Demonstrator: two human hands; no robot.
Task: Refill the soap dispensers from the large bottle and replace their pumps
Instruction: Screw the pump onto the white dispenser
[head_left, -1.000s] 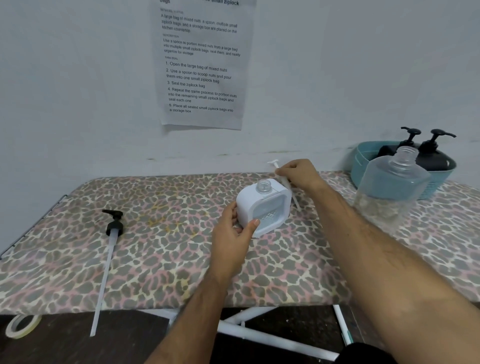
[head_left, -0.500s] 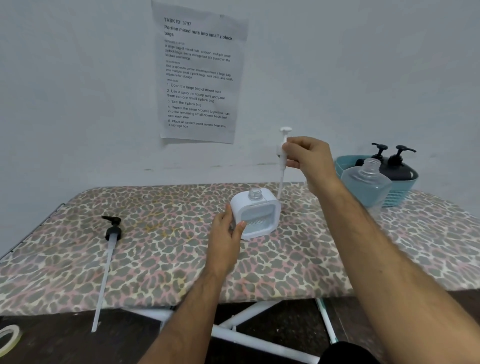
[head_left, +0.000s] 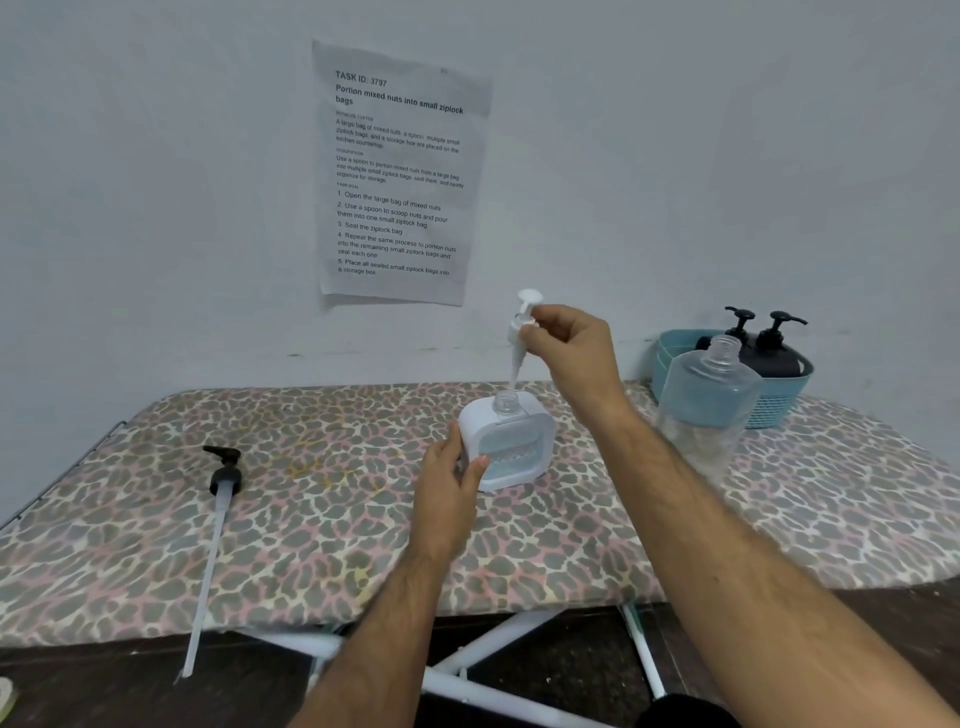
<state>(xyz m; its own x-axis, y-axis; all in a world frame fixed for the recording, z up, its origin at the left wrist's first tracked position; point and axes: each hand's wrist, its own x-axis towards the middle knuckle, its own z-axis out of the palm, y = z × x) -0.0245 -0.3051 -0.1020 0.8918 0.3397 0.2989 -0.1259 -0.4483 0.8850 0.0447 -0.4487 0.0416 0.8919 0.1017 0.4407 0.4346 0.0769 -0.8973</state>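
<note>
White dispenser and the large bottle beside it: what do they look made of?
White dispenser: likely matte opaque plastic, with a clear window and neck. Large bottle: clear, slightly frosted plastic, since the blue basket shows through it.

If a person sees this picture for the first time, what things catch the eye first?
At centre, the right hand holds a white plastic pump upright above the open neck of a white square soap dispenser, steadied by the left hand. A printed paper sheet hangs on the wall above the leopard-print table cover.
</note>
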